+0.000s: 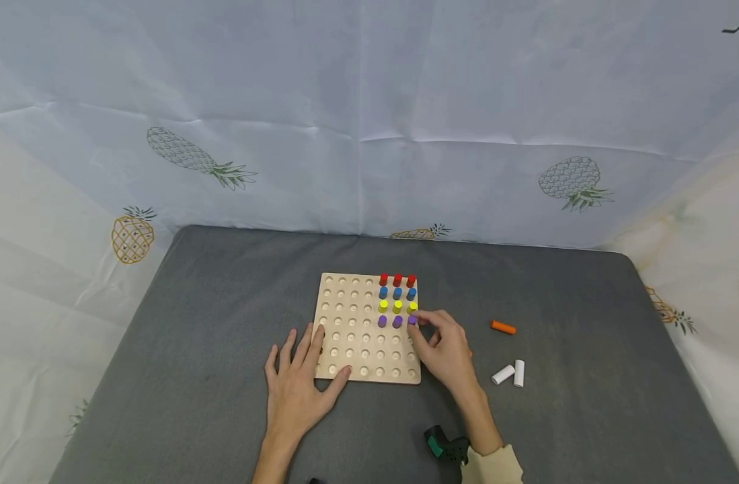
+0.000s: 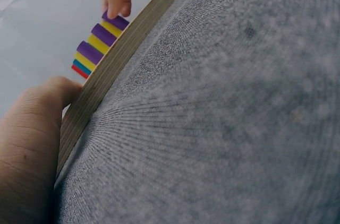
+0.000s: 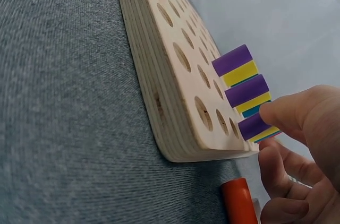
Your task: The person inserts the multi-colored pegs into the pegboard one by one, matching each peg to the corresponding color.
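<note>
Pegboard (image 1: 343, 344), left edge: left hand (image 1: 293, 386) laid over it, fingers spread, thumb at the near edge, pinching nothing.
Pegboard, left and near parts: unfilled holes wherever visible; the left hand covers some.
Pegboard, right three columns: upright pegs, one row per colour; from the far edge, red pegs (image 1: 397, 279), blue pegs (image 1: 397, 293), yellow pegs (image 1: 397, 306), purple pegs (image 1: 397, 322).
Rightmost purple peg (image 3: 252, 127): in the last column, beside the pegboard's right edge; long axis upright, as its neighbours. Seating depth: cannot tell.
Right hand (image 1: 446, 346): reaches over the pegboard's right edge, thumb and index finger pinching that peg.
Governing relation: peg lies left of the right palm, between thumb and fingertip; right hand nearer, left hand well apart from it.
Black-and-green device (image 1: 444, 446): nearer the wearer than the pegboard, beside the right wrist.
Loose pegs, right of pegboard: partly hidden orange peg (image 3: 239, 203) near its corner; farther right, another orange peg (image 1: 503, 327) and two white pegs (image 1: 519, 374), lying on the grey table (image 1: 224, 336).
</note>
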Tool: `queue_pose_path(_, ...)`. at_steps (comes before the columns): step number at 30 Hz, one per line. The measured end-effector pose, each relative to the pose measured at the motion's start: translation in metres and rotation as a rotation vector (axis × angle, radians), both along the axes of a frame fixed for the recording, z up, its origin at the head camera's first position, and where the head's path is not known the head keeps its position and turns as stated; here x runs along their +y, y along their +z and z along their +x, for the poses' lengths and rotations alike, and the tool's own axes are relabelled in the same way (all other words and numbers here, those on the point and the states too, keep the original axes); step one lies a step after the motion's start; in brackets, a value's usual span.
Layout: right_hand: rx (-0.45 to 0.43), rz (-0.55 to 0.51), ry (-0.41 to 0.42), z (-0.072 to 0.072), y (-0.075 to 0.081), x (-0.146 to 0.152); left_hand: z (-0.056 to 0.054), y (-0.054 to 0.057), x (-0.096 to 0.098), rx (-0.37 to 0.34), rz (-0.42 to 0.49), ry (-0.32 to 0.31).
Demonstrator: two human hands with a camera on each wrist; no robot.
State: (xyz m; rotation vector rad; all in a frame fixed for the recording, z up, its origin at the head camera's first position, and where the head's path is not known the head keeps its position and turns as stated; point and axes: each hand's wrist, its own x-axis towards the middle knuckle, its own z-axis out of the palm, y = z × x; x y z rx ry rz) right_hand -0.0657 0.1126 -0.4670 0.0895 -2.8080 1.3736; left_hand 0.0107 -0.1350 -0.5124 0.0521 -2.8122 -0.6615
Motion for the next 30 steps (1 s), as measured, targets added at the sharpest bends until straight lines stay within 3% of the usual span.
queue_pose_path(30, -0.028, 0.072, 0.01, 0.009, 0.003, 0.016, 0.0, 0.0, 0.0, 0.002, -0.008, 0.001)
